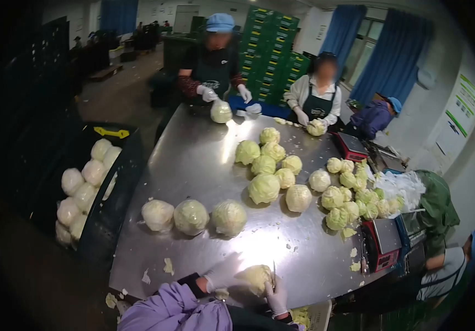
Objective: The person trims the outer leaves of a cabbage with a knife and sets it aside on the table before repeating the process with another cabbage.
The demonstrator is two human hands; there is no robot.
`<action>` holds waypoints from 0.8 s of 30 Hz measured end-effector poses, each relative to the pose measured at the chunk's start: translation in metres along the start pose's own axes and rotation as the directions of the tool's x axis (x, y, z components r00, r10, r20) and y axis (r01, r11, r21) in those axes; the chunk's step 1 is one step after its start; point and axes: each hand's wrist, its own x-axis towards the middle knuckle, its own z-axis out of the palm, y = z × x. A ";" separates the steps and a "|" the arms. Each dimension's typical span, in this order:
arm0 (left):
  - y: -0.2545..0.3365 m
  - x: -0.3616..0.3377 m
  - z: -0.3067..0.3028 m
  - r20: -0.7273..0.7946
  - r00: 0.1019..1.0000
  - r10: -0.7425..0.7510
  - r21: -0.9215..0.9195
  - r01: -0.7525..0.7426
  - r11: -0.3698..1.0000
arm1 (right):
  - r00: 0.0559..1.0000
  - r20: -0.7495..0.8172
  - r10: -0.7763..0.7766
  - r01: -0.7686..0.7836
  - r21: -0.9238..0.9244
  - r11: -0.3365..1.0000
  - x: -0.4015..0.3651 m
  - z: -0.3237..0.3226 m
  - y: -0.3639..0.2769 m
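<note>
At the near edge of the metal table (193, 149), a pale cabbage (258, 279) sits between my two gloved hands. My left hand (221, 275) grips the cabbage from its left side; glare washes out part of the fingers. On the other side, my right hand (276, 295) is closed around a knife (274, 268), its thin blade pointing up beside the cabbage. The knife's handle is hidden in the glove. Beyond my hands stand three wrapped cabbages in a row, including a middle one (191, 217) and a right one (229, 218).
Unwrapped cabbages (264, 188) crowd the table's middle and right. A dark crate (102, 207) of wrapped cabbages stands left. Red scales (381, 244) line the right edge. Two co-workers (213, 66) handle cabbages across the table. A white basket (319, 315) holds trimmed leaves below.
</note>
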 end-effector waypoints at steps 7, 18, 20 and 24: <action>-0.115 -0.103 -0.111 -0.896 0.146 -0.420 -0.244 0.628 0.739 | 0.957 0.129 0.259 -0.276 0.139 0.951 -0.006 -0.006 0.021; -0.199 -0.004 -0.089 -0.814 -0.176 -0.553 -0.580 0.260 0.772 | 0.987 0.055 0.151 -0.154 0.044 0.987 0.005 -0.013 -0.001; -0.217 0.018 -0.084 -0.812 -0.166 -0.560 -0.581 0.329 0.744 | 0.991 0.034 0.127 -0.126 -0.033 0.991 0.003 -0.010 0.005; -0.260 0.077 -0.079 -0.813 -0.070 -0.578 -0.566 0.334 0.754 | 0.963 0.135 0.235 -0.234 -0.024 0.972 -0.001 -0.008 0.016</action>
